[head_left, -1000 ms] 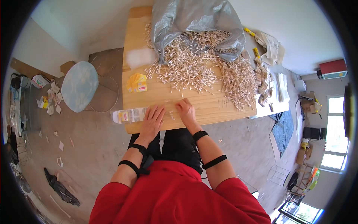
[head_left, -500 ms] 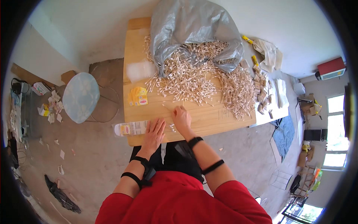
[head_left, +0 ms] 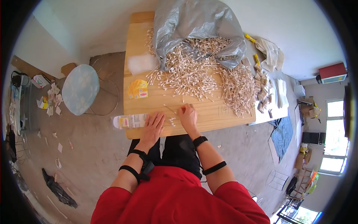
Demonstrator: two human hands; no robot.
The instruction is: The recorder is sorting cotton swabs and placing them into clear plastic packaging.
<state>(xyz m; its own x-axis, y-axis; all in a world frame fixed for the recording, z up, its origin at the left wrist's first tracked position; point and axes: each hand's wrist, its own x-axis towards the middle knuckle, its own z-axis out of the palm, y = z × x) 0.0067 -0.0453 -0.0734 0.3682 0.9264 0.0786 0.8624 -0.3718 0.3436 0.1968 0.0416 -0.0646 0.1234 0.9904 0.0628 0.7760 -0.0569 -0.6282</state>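
My left hand (head_left: 153, 126) lies flat near the table's front edge, its fingers stretched over the end of a clear plastic packet (head_left: 131, 121) with a printed label. White-tipped cotton swabs (head_left: 170, 120) stick out to the right from under that hand. My right hand (head_left: 188, 115) is just to their right, fingers curled and pinched together; what is between the fingertips, if anything, is too small to make out. A single cotton swab (head_left: 169, 108) lies slantwise left of its fingertips. Beyond both hands spreads a big heap of cotton swabs (head_left: 188, 76), spilling from a grey plastic bag (head_left: 197, 18).
Yellow printed cards (head_left: 138, 89) and a stack of clear plastic sleeves (head_left: 141, 64) lie on the table's left side. At the right, small bundles (head_left: 263, 87) sit on a white surface beside the wooden table (head_left: 209, 115). A round pale-blue stool (head_left: 80, 89) stands left.
My right hand has shifted a little to the right, away from the loose swab. My left hand stays flat on the packet. The whole view has shifted slightly.
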